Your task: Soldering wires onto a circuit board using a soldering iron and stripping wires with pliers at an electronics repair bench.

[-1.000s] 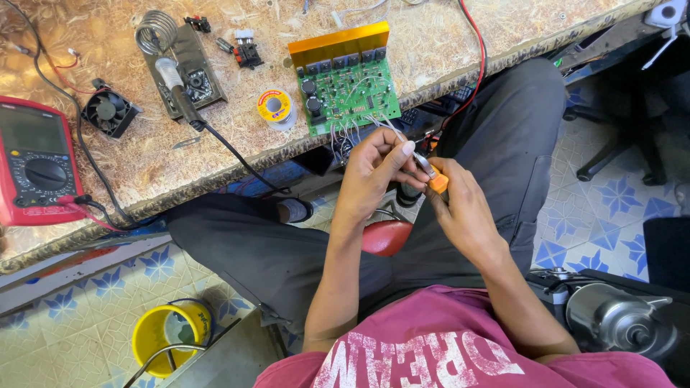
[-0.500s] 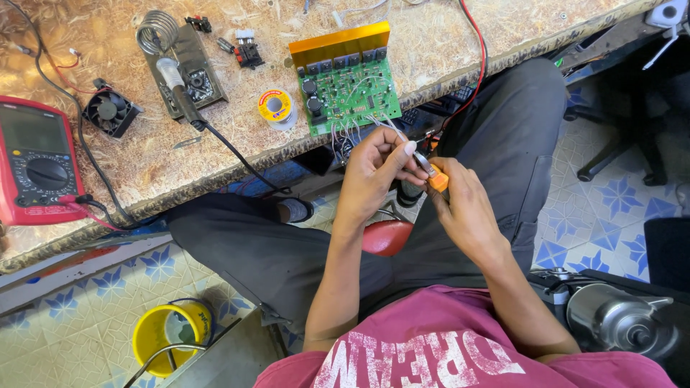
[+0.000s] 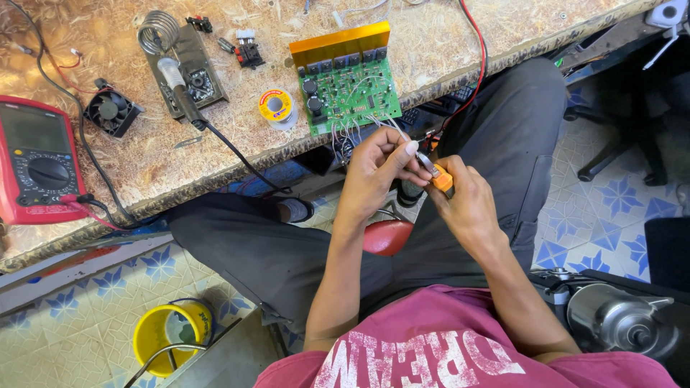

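- Worn chipboard tabletop (image 3: 503, 36) with a rough, frayed front edge, running across the top.
- Pale tiled floor (image 3: 611, 215) patterned with blue star-shaped flowers, below and to both sides.
- Black swivel-chair base (image 3: 632, 151) standing at far right on the tiles.
- Yellow plastic bucket (image 3: 172, 334) set on the floor, lower left.
- Bright, even daylight throughout.

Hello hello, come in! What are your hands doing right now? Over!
Left hand pinching thin wires from the green circuit board. Right hand gripping orange-handled cutters at the wire ends. Nothing in the way.
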